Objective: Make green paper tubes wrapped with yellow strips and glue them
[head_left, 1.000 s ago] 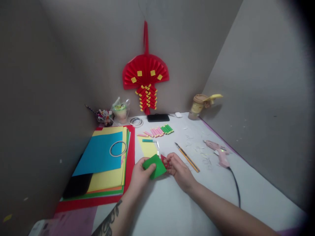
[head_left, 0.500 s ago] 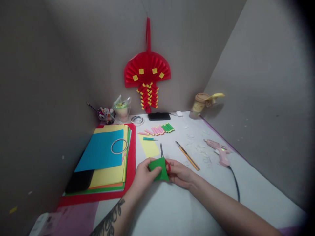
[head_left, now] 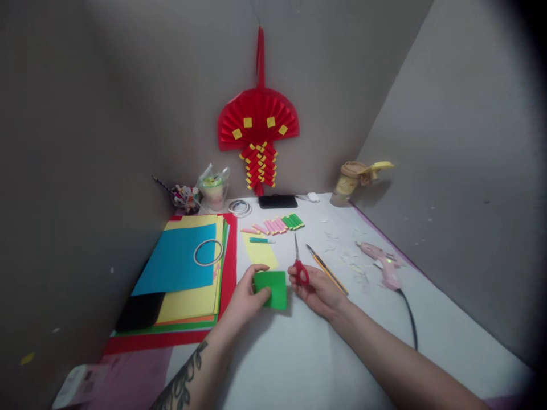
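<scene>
Left hand [head_left: 249, 295] pinches green paper [head_left: 274, 289], thumb on top, over the table [head_left: 273, 356]. Right hand [head_left: 319, 291] has scissors [head_left: 302, 274] by the red handles, fingertips gathered; can't tell if any finger is through a loop. Paper lies just left of scissors, small gap, not touching. Scissors' long axis points away from the person, blades look together. Paper roughly square, right edge facing right hand.

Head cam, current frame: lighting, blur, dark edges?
Head view: dim, greyish light, soft shadow on the table beside the left forearm; same view: curved black vignette at right; same view: slight softness overall, green paper and red-handled scissors distinct.
</scene>
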`<state>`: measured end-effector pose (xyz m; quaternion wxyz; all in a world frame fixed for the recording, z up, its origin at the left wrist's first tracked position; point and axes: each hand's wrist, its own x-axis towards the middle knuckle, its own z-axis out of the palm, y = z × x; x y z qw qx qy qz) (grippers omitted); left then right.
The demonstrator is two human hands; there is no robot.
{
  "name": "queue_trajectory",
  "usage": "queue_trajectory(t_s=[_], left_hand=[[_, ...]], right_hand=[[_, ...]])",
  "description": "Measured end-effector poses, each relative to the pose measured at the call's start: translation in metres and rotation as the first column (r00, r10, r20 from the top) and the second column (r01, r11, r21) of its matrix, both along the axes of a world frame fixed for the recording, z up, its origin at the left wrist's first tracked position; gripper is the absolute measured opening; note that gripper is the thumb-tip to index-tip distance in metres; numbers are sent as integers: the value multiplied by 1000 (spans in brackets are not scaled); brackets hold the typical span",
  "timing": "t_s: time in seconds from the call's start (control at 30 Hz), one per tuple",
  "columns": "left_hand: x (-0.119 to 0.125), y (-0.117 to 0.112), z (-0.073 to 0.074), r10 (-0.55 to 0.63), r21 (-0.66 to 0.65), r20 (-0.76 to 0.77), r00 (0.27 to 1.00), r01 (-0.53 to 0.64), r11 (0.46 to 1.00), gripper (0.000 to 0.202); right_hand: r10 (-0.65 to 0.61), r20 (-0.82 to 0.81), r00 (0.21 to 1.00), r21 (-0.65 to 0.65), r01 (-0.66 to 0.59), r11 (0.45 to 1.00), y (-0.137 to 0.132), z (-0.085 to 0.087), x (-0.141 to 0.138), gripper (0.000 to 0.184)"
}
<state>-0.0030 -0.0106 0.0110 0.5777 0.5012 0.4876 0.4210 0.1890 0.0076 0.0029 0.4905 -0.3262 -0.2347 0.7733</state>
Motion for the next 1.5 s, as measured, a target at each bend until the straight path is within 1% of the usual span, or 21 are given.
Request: queue_trajectory(t_s=[0.1,0.23,0.3,0.37,0.47,0.53,0.6,0.67,0.73,0.77,0.83,0.87,0.93,1.0,1.07,1.13,1.23,1.3,1.33,1.43,1.5], left_hand=[[0,2,2,27,-25,32,999,-26,999,56],[-3,2,11,83,25,-115,990,-81,996,59],[-5,2,16,78,57,-198,977,-69,996,61],[-7,1,19,67,78,-257,964,-49,996,62],[-7,0,21,60,102,-300,952,-31,994,60],[-6,0,20,81,111,-262,962,-53,992,59],[-3,0,17,123,91,-150,981,-110,990,65],[1,0,12,155,40,8,988,-155,987,74],[6,-1,7,115,-10,125,985,-115,993,74],[9,-1,5,73,-23,140,987,-71,997,68],[12,-3,1,2,-27,79,997,1,1000,47],[12,-4,0,-7,-26,26,1000,7,1000,37],[10,-4,-1,44,-19,-55,998,-45,999,25],[6,-1,-3,117,-31,-62,991,-119,992,24],[1,3,-5,166,-55,-20,986,-167,984,25],[-2,6,-6,210,-64,43,977,-207,976,26],[0,9,-7,284,-129,182,941,-264,956,29],[2,9,-6,290,-146,238,927,-261,954,35],[4,8,-6,263,-125,242,934,-239,963,36],[7,4,-5,188,-54,187,964,-181,982,36],[8,1,-6,141,-18,150,979,-140,990,37]], right_hand=[[15,44,999,48,-17,999,-1,1,0,28],[0,183,983,146,-27,989,-3,5,1,22],[40,273,961,182,-93,979,-4,7,2,19],[105,350,931,217,-189,958,-6,9,1,17],[145,451,881,272,-290,917,-9,9,-2,10],[117,490,864,294,-290,911,-10,8,-3,8],[84,482,872,295,-251,922,-10,5,-5,9],[33,444,896,285,-176,942,-9,0,-6,12],[-49,407,912,284,-75,956,-7,-5,-8,14],[-89,394,915,288,-30,957,-6,-7,-8,15],[-140,371,918,286,30,958,-4,-10,-9,16],[-151,362,920,277,49,960,-3,-10,-9,17],[-149,355,923,238,65,969,-2,-8,-7,20],[-99,352,931,187,34,982,0,-5,-1,23],[-5,344,939,155,-52,987,1,-1,7,28],[89,331,939,169,-152,974,2,2,13,35],[163,344,925,231,-252,940,0,2,16,46],[146,395,907,270,-267,925,-2,0,15,50],[118,423,899,293,-259,920,-2,-1,13,50],[49,505,862,378,-272,885,-3,-4,11,42],[46,539,841,396,-301,867,-3,-6,11,38]])
